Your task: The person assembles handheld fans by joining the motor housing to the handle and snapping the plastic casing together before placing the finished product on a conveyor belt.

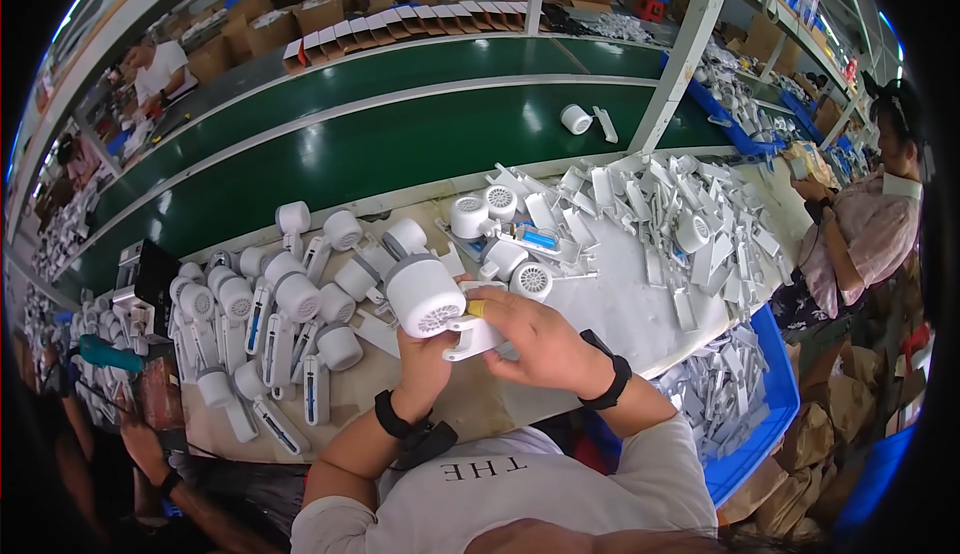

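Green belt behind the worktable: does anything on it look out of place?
Possibly: a white fan head and a slim white piece lie alone on the belt, apart from the piled parts on the worktable.

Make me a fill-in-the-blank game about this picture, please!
1. The left hand and right hand hold a round-headed device, coloured mostly ____.
2. The long belt behind the table is ____.
3. The bin of flat parts sits on the person's ____ side.
4. The left wristband is ____.

Missing words: white; green; right; black.
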{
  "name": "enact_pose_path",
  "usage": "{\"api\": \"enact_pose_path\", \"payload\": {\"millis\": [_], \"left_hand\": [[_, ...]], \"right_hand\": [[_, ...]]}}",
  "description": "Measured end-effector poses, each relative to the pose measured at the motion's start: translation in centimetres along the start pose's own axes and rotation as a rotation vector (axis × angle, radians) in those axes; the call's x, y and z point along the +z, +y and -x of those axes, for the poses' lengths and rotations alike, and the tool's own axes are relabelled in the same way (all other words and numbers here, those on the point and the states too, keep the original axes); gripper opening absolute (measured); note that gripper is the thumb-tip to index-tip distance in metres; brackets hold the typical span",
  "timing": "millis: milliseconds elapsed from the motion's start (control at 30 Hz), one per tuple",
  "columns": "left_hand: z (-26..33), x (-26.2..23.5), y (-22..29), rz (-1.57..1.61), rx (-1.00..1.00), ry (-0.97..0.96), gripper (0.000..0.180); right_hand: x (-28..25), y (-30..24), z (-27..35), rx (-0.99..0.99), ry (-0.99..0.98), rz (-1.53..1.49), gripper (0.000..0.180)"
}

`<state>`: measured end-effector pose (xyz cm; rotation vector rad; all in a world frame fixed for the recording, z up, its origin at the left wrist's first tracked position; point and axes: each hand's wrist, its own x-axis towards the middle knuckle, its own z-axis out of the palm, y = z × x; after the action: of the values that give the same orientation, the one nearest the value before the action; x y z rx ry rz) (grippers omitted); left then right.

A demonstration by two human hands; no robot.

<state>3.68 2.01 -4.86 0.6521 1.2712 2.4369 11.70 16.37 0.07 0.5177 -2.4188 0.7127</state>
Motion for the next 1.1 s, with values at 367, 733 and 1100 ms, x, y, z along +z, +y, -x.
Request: {"api": "enact_pose_path", "payload": {"millis": [367, 733, 1100], "left_hand": [[-0.8, 0.0, 0.7, 0.242, -0.109, 0.087, 0.038], [-0.4, -1.2, 0.1, -0.123, 0.042, -0.045, 0.038], [-1.0, -1.2, 0.3, 0.128, -0.095, 0.034, 0.034]], "right_hand": [[1.3, -0.3, 0.3, -0.001, 0.063, -0.028, 0.052], [0.3, -0.8, 0.1, 0.084, 0.029, -0.109, 0.057], [-0.5, -0.3, -0.8, 0.059, 0.056, -0.068, 0.053]]}}
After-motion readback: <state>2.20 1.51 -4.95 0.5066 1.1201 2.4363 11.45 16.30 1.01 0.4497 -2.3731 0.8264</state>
